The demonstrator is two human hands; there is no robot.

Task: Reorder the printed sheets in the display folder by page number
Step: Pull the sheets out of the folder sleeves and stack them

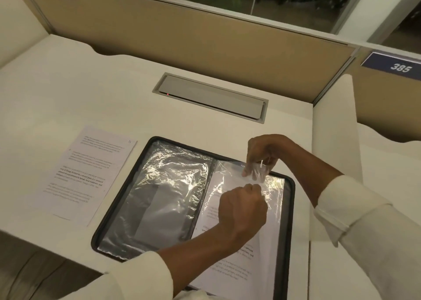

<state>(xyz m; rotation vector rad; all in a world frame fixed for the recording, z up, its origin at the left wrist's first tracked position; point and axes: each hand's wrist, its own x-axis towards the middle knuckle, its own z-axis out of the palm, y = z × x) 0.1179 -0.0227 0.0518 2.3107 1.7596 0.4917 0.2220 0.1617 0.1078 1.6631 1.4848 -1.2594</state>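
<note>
The display folder (289, 208) lies open at the desk's (91, 90) front edge. The right hand (259, 158) pinches the plastic sleeve (274, 185) mouth open, and the curled left hand (242, 206) appears to grip the printed sheet (265, 233). Drawing it straight along the sleeve should avoid creasing.

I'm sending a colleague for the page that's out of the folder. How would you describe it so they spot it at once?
On the white desk, find the open display folder with the dark rim near the front edge. The loose printed sheet lies flat just left of it. Unlike the page in the folder, it is bare, with no plastic sleeve over it.
</note>
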